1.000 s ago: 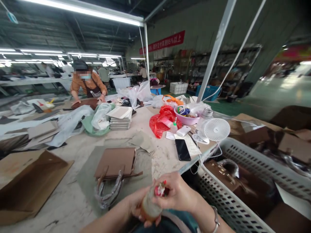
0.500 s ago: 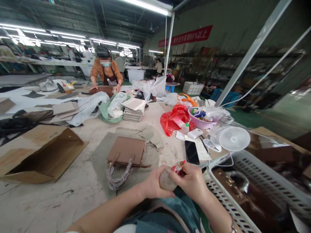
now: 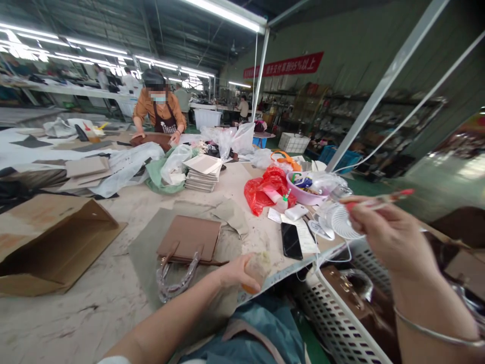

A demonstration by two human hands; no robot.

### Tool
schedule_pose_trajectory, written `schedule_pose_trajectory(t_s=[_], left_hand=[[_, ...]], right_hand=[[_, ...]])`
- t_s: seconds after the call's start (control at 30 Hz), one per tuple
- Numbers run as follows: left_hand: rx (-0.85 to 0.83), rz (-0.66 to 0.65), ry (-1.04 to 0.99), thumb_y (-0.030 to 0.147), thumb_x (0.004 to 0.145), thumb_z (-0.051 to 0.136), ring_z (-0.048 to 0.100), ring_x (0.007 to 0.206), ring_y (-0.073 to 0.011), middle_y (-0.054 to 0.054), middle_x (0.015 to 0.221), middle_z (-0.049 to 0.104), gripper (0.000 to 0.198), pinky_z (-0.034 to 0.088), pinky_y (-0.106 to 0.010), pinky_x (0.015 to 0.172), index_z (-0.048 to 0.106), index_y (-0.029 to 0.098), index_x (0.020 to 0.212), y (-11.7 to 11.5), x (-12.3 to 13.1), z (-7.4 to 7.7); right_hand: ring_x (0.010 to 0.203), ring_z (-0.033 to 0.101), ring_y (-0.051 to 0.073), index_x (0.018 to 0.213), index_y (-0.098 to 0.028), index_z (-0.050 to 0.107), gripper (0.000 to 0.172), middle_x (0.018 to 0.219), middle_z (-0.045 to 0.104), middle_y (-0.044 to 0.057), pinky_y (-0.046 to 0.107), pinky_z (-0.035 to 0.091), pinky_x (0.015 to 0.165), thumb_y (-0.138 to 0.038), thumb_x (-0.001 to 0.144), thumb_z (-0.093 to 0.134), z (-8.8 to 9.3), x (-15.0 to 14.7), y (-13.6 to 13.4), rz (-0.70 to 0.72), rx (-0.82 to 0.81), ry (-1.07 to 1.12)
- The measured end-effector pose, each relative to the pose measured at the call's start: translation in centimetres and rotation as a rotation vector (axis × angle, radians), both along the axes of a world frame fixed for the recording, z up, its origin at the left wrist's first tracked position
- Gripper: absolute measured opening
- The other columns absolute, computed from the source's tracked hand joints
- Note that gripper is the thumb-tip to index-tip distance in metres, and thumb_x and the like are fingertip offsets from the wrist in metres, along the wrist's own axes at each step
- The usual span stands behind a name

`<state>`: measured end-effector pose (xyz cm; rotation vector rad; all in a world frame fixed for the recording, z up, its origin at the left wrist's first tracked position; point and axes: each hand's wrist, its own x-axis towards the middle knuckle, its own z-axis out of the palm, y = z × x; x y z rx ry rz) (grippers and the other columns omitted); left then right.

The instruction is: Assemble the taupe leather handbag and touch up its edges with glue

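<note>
With our left hand, nearer the brown handbag, we are gripping a cloudy bottle by the worktable's near edge, our right hand gripping a red-tipped tool crosswise, well to its right.

The left hand grips a cloudy container, orange toward its base, at the edge of the surface. The right hand, raised in front of the white fan, holds a slim red-tipped piece. A brown handbag lies on a grey sheet, its handles toward the wearer and partly wrapped in clear plastic. An open cardboard box lies to its left; a black phone lies to its right. Beyond the phone sit a red plastic bag and a filled purple basin. Across the surface, a masked co-worker handles brown material.
</note>
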<state>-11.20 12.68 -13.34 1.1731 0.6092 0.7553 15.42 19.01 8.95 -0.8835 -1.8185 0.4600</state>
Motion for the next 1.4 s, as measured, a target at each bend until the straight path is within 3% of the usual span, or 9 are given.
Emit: schedule_pose_trajectory(t_s=[0.1, 0.23, 0.33, 0.47, 0.7, 0.8, 0.97, 1.17, 1.4], left_hand=[[0.082, 0.419, 0.055, 0.027, 0.043, 0.09, 0.061, 0.093, -0.0228, -0.008, 0.102, 0.064, 0.076, 0.049, -0.031, 0.082, 0.057, 0.016, 0.11, 2.4, 1.2, -2.3], [0.073, 0.735, 0.12, 0.023, 0.039, 0.088, 0.059, 0.099, -0.0269, -0.009, 0.104, 0.064, 0.081, 0.046, -0.038, 0.091, 0.054, 0.015, 0.112, 6.0, 2.8, -4.7], [0.113, 0.88, 0.298, 0.021, 0.038, 0.087, 0.057, 0.104, -0.0283, -0.009, 0.107, 0.063, 0.081, 0.043, -0.041, 0.096, 0.055, 0.016, 0.113, 7.8, 3.5, -6.0], [0.207, 0.907, 0.445, 0.026, 0.046, 0.085, 0.058, 0.104, -0.0275, -0.009, 0.11, 0.062, 0.076, 0.043, -0.042, 0.096, 0.053, 0.018, 0.115, 8.7, 3.7, -7.0], [0.263, 0.935, 0.705, 0.039, 0.057, 0.077, 0.062, 0.096, -0.0265, -0.009, 0.104, 0.062, 0.07, 0.048, -0.041, 0.09, 0.047, 0.018, 0.117, 9.1, 3.8, -7.6], [0.338, 0.919, 0.791, 0.043, 0.06, 0.075, 0.062, 0.095, -0.0261, -0.008, 0.104, 0.062, 0.07, 0.049, -0.041, 0.09, 0.046, 0.018, 0.118, 9.3, 4.0, -7.5], [0.377, 0.911, 0.852, 0.051, 0.059, 0.075, 0.062, 0.097, -0.028, -0.01, 0.103, 0.062, 0.078, 0.048, -0.045, 0.091, 0.046, 0.016, 0.122, 9.6, 3.9, -7.9], [0.385, 0.944, 0.858, 0.047, 0.059, 0.077, 0.062, 0.093, -0.0262, -0.009, 0.1, 0.063, 0.069, 0.048, -0.046, 0.092, 0.05, 0.016, 0.114, 9.6, 4.1, -8.1], [0.297, 0.939, 0.739, 0.044, 0.057, 0.079, 0.065, 0.089, -0.0243, -0.007, 0.094, 0.066, 0.064, 0.054, -0.041, 0.086, 0.054, 0.016, 0.109, 9.4, 4.5, -7.9]], right_hand=[[0.067, 0.056, 0.017, 0.078, -0.021, 0.069, 0.03, 0.076, 0.066, 0.006, 0.031, 0.042, 0.062, -0.05, 0.078, 0.063, -3.4, -0.3, 3.8, -0.026, -0.185, -0.284], [0.07, 0.062, 0.018, 0.075, -0.018, 0.068, 0.031, 0.071, 0.066, 0.004, 0.028, 0.044, 0.064, -0.048, 0.079, 0.058, -11.1, -1.6, 7.7, -0.137, -0.4, -0.621], [0.071, 0.065, 0.018, 0.104, -0.014, 0.065, 0.041, 0.077, 0.07, 0.004, 0.025, 0.044, 0.062, -0.044, 0.075, 0.066, -16.0, -2.5, 9.9, -0.196, -0.575, -0.774], [0.081, 0.066, 0.022, 0.109, -0.009, 0.06, 0.051, 0.088, 0.07, 0.011, 0.026, 0.045, 0.066, -0.042, 0.073, 0.072, -19.6, -4.0, 12.3, -0.254, -0.569, -0.82], [0.095, 0.061, 0.022, 0.095, -0.013, 0.068, 0.026, 0.099, 0.068, 0.014, 0.026, 0.043, 0.081, -0.035, 0.087, 0.058, -23.2, -5.5, 14.3, -0.247, -0.547, -0.84], [0.102, 0.056, 0.023, 0.096, -0.015, 0.069, 0.028, 0.106, 0.064, 0.014, 0.03, 0.043, 0.084, -0.029, 0.092, 0.045, -24.1, -5.8, 13.6, -0.27, -0.539, -0.803], [0.109, 0.047, 0.029, 0.115, -0.022, 0.061, 0.042, 0.122, 0.054, 0.012, 0.043, 0.041, 0.088, -0.049, 0.094, 0.038, -24.8, -6.5, 12.2, -0.417, -0.435, -0.638], [0.094, 0.059, 0.016, 0.104, -0.021, 0.067, 0.029, 0.1, 0.066, 0.006, 0.027, 0.043, 0.087, -0.034, 0.096, 0.042, -25.8, -6.3, 11.9, -0.204, -0.322, -0.345], [0.074, 0.064, 0.014, 0.099, -0.019, 0.07, 0.031, 0.08, 0.07, 0.004, 0.026, 0.05, 0.073, -0.038, 0.093, 0.047, -27.1, -0.9, 3.5, -0.057, -0.314, 0.216]])
